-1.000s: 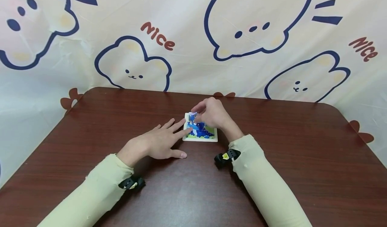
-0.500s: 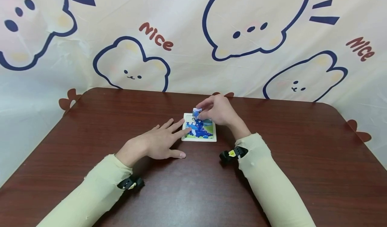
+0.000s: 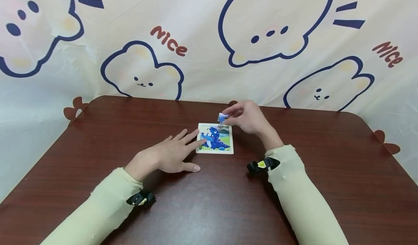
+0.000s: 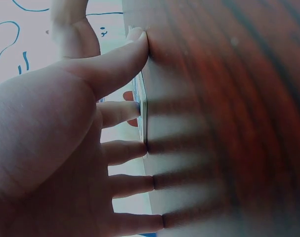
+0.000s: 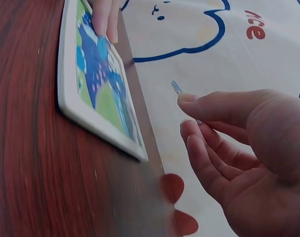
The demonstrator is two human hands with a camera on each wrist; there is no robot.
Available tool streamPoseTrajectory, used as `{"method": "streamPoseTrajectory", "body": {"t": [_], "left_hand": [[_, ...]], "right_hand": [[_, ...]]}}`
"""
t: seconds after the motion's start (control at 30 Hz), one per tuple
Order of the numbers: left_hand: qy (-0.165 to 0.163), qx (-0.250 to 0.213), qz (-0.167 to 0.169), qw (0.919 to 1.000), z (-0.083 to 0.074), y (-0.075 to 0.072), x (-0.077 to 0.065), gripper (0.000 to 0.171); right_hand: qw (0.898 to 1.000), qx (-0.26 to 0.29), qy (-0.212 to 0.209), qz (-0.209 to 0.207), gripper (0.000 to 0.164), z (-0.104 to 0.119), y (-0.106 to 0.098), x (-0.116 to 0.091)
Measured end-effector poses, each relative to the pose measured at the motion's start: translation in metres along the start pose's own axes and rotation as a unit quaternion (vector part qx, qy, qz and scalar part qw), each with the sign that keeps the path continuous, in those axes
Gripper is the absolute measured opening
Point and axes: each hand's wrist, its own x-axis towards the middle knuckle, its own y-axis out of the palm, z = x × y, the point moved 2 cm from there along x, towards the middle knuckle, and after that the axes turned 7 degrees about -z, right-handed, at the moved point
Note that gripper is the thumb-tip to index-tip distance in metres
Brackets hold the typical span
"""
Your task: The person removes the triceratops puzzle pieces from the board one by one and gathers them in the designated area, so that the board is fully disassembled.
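A small white-framed jigsaw puzzle [image 3: 217,139] with a blue dinosaur picture lies on the table. My left hand [image 3: 171,154] is spread beside it, fingers straight, with the index fingertip over the picture's left part. In the left wrist view, the fingertips of the left hand [image 4: 90,133] meet the puzzle edge and tabletop. Just beyond the puzzle's far edge, my right hand [image 3: 249,118] pinches a blue jigsaw piece [image 3: 222,118] between thumb and fingers. From the right wrist, the piece [image 5: 176,87] appears edge-on, raised off the puzzle. A pale patch shows at the picture's upper left.
The dark brown wooden table [image 3: 209,201] extends around both forearms. Behind its far edge hangs a white curtain [image 3: 202,74] printed with cartoon animals and the word "Nice". Black straps with small cameras [image 3: 262,165] sit on both sleeves.
My right hand has lifted the jigsaw piece out of the puzzle's upper left and carried it right and away, past the far edge. The left hand has stayed in place.
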Motion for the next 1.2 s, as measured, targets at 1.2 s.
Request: {"method": "streamPoseTrajectory", "body": {"t": [1.2], "left_hand": [[-0.002, -0.009, -0.010, 0.9999, 0.000, 0.002, 0.000, 0.089]], "right_hand": [[0.998, -0.047, 0.038, 0.030, 0.029, -0.055, -0.023, 0.000]]}}
